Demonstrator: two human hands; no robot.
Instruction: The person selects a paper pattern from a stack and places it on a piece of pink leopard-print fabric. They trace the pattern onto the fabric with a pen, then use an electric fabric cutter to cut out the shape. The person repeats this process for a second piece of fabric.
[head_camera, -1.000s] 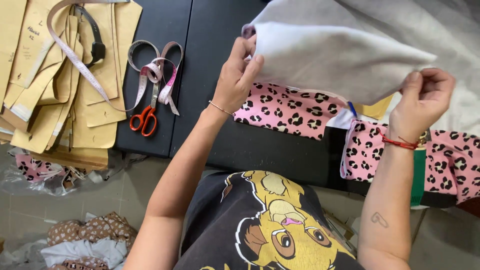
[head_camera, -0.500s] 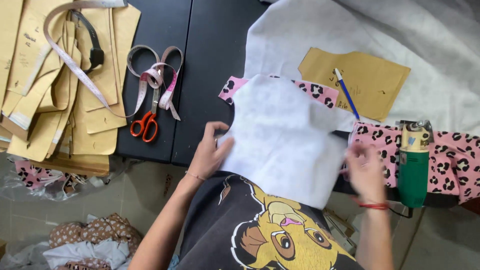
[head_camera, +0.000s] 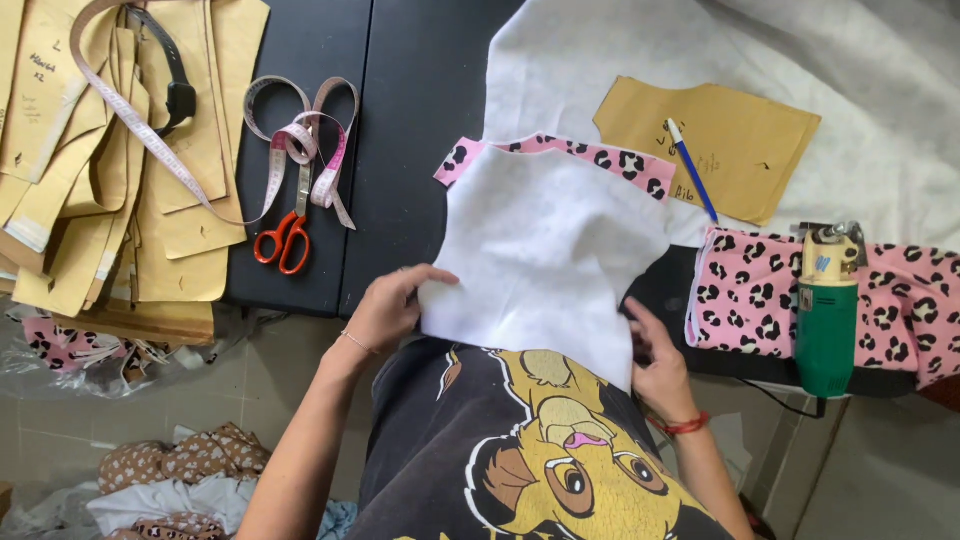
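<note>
Head view: left hand (head_camera: 388, 308) pinches the white piece's (head_camera: 545, 255) near left edge; right hand (head_camera: 655, 358) grips its near right edge, fingers partly hidden beneath. It lies over pink leopard fabric (head_camera: 600, 160) on the black table (head_camera: 410, 90). Beyond: scissors (head_camera: 283, 240), tape measure (head_camera: 300, 140), pen (head_camera: 692, 170) on a paper pattern (head_camera: 745, 140).

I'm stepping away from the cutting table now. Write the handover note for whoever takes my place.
Left hand grips the left edge of the white cut fabric piece; right hand holds its lower right edge.
The piece lies at the table's near edge over a pink leopard-print fabric.
Paper pattern with blue pen sits on the white cloth behind; green electric cutter to the right; orange scissors to the left.
Done: piece cut out. Left: it is not yet released.
</note>
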